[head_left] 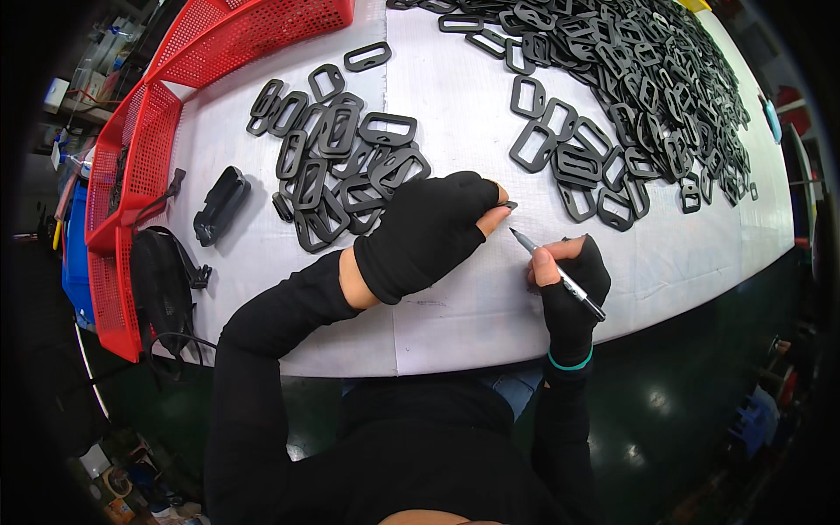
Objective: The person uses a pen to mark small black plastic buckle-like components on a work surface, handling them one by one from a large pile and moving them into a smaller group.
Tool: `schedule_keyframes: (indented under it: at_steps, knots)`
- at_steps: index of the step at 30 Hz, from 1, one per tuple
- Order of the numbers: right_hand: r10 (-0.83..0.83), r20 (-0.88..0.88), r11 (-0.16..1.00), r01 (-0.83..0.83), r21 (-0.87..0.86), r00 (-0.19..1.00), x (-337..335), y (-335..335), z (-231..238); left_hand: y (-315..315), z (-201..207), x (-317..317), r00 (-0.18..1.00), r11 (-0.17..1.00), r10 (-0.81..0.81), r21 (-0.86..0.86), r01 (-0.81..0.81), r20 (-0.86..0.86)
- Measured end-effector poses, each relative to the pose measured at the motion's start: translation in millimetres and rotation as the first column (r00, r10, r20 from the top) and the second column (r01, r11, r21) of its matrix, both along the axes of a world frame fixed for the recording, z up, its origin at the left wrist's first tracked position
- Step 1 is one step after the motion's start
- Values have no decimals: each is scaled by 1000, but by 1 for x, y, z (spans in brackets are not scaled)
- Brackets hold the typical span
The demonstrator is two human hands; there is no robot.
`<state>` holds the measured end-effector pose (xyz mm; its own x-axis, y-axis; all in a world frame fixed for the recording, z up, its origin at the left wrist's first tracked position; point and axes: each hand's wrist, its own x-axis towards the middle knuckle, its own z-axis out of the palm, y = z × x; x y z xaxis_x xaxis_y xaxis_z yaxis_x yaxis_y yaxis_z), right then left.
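Observation:
My left hand [430, 229], in a black fingerless glove, is closed over the middle of the table. Between its thumb and fingertips pokes the edge of a black plastic piece [511, 206]; the rest of it is hidden by the hand. To the right, my right hand [573, 273], also gloved, grips a grey marker pen [583, 297]. The pen's uncapped dark tip points up and left, just short of the piece. Beyond my left hand lies a loose pile of black rectangular plastic frames [308, 182].
A large heap of similar black frames [647, 96] covers the far right of the white table [472, 324]. Red perforated baskets [149, 131] line the left edge. Near them lie a black holder [220, 206] and a black pouch with a cord [162, 284].

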<state>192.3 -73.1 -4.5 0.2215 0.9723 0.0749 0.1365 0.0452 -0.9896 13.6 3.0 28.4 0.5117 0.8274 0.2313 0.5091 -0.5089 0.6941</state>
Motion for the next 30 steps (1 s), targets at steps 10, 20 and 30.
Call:
schedule_keyframes:
  at_steps: [10, 20, 30]
  knots:
    - [29, 33, 999, -28, -26, 999, -3, 1, 2, 13, -5, -5, 989, 986, 64, -160, -42, 135]
    - [52, 89, 998, -48, -46, 995, -4, 4, 1, 4, -2, 0, 988, 984, 78, -170, -55, 133]
    - [61, 107, 998, -57, -35, 992, -6, 4, 3, 2, -5, 1, 995, 990, 53, -133, -42, 79]
